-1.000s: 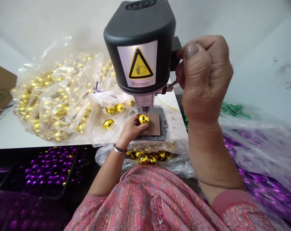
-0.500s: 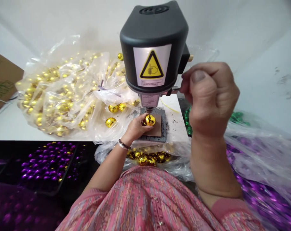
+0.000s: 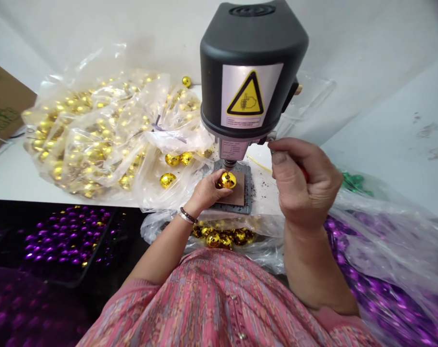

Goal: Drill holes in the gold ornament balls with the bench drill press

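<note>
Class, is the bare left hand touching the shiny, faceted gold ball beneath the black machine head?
Touching. The head view shows the left hand with its thumb and forefinger against the gold ball.

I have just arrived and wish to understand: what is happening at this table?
The left hand holds a gold ball at the black machine, under its narrow tip. The right hand grips a red-ended handle. Whether the tip touches the ball is unclear. More gold balls lie leftward.
</note>
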Motion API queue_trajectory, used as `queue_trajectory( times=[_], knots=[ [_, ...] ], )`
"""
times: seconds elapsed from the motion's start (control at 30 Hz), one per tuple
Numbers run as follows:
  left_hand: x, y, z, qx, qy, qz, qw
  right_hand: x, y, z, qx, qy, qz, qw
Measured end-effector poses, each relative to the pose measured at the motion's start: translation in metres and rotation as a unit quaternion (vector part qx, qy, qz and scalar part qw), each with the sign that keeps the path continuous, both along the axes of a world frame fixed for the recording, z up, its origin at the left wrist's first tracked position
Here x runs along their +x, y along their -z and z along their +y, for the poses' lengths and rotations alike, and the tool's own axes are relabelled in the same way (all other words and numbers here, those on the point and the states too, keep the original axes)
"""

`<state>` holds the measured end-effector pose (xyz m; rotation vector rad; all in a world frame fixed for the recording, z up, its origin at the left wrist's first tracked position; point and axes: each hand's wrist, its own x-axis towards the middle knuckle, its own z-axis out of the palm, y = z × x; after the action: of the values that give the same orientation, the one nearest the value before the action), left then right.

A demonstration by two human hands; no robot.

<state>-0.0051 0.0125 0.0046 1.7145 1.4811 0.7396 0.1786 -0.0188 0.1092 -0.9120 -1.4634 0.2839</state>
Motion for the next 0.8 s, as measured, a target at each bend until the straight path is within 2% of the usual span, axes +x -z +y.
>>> queue_trajectory(
  times=[0.17,0.37,0.6,0.8],
  knots=[
    [0.001,-0.005,-0.002,0.000,0.001,0.019,1.000,-0.003,0.014,-0.001,0.038,0.048,-0.005,0.998],
    [0.001,-0.007,-0.003,-0.003,-0.001,0.037,0.999,-0.005,0.029,0.003,0.095,0.071,0.003,0.993],
    [0.001,-0.005,-0.003,-0.008,0.006,0.023,1.000,-0.006,0.041,0.009,0.119,0.072,0.019,0.990],
    [-0.001,0.001,-0.001,-0.011,0.006,-0.007,1.000,-0.005,0.061,0.011,0.131,0.024,0.020,0.991]
  ],
)
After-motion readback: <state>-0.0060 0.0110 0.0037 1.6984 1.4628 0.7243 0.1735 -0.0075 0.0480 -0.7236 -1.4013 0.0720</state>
